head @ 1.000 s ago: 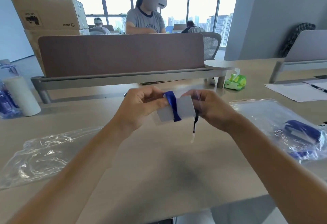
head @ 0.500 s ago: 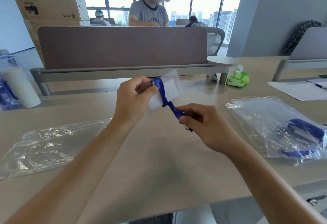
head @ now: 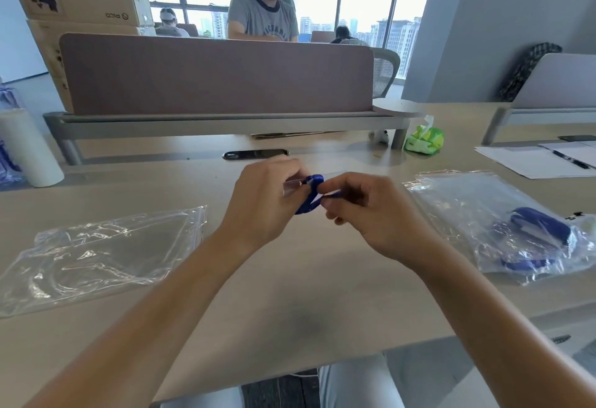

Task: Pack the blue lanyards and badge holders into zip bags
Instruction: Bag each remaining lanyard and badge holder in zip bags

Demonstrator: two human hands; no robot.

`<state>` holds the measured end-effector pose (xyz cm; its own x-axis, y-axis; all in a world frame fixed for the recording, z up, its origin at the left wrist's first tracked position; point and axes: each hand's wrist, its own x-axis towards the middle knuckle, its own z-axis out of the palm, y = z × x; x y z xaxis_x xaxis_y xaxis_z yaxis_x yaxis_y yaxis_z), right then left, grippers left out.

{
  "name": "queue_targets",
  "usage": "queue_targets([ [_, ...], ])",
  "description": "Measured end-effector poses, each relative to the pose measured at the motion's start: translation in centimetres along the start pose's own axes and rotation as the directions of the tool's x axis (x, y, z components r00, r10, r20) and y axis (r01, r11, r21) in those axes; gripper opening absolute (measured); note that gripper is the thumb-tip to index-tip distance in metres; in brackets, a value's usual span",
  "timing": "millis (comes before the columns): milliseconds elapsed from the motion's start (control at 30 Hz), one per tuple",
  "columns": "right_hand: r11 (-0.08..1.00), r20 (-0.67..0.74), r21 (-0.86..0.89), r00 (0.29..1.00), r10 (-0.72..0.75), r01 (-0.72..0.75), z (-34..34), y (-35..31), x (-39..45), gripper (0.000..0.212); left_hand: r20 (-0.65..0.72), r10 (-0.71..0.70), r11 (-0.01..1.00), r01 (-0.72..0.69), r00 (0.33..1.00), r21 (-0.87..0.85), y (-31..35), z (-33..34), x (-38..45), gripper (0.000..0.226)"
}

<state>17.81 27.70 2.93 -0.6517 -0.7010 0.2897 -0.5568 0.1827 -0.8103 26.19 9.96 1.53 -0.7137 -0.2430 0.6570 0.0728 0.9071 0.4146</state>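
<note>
Lanyard (head: pixel 310 196) sits pinched between both hands above the table (head: pixel 290 278), bunched into a small blue wad. Left hand (head: pixel 264 201) clamps it from the left together with the holder (head: pixel 292 186), a clear plastic sleeve whose edge pokes out beside the left fingertips. Right hand (head: pixel 364 210) closes on the lanyard's right side, thumb and forefinger (head: pixel 332 185) pressed on the blue band; hands nearly touching. Strap is glossy deep blue, folded over itself, most of it hidden by fingers. Holder mostly hidden too, shape hard to make out.

Left of the grip, well apart: empty bag (head: pixel 96 252), clear, flat and wrinkled on the table. Right of the grip, well apart: full bag (head: pixel 503 214), clear, with blue lanyards bundled inside near its right end. Behind the grip, a dark oval grommet (head: pixel 254 154) in the table.
</note>
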Motion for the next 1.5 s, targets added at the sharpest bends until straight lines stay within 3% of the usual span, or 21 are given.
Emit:
queue_targets([
  [133,0.942,-0.089,-0.327,0.989,-0.116,0.081,0.7,0.1,0.1,0.012,0.023,0.042,0.999,-0.043,0.999,0.01,-0.4,-0.2,-0.6,0.01],
  [233,0.901,-0.076,-0.411,0.979,-0.189,0.142,0.8,0.0,0.5,0.006,0.057,0.029,1.0,-0.029,0.998,-0.005,-0.4,-0.3,-1.0,0.006],
  [367,0.79,-0.048,-0.557,0.94,-0.339,0.256,0.8,0.0,1.7,0.018,0.125,-0.002,1.0,0.001,0.992,0.014,-0.7,-0.6,-1.2,0.008],
  [667,0.904,-0.068,-0.388,0.972,-0.223,0.18,1.9,-0.3,3.6,0.008,0.205,-0.001,0.992,-0.025,0.979,0.123,-1.8,-1.1,-1.4,0.008],
  [800,0.947,-0.081,-0.302,0.987,-0.14,0.109,2.8,0.0,4.1,0.006,0.191,0.004,0.995,-0.022,0.982,0.094,-2.9,-1.1,-1.5,0.008],
  [967,0.996,-0.161,-0.065,0.984,-0.078,0.068,4.3,0.7,5.1,0.034,0.121,-0.115,0.989,0.125,0.986,-0.075,-4.4,-0.9,-2.4,0.016],
  [1233,0.973,-0.053,-0.153,0.982,-0.181,0.171,5.8,1.6,5.7,0.005,0.12,-0.163,0.978,0.177,0.979,-0.114,-5.3,-1.7,-3.0,0.005],
  [1500,0.935,0.146,-0.205,0.953,-0.264,0.29,6.9,1.3,5.6,0.019,0.052,-0.27,0.95,0.275,0.961,-0.15,-6.0,-3.7,-3.7,0.011],
])
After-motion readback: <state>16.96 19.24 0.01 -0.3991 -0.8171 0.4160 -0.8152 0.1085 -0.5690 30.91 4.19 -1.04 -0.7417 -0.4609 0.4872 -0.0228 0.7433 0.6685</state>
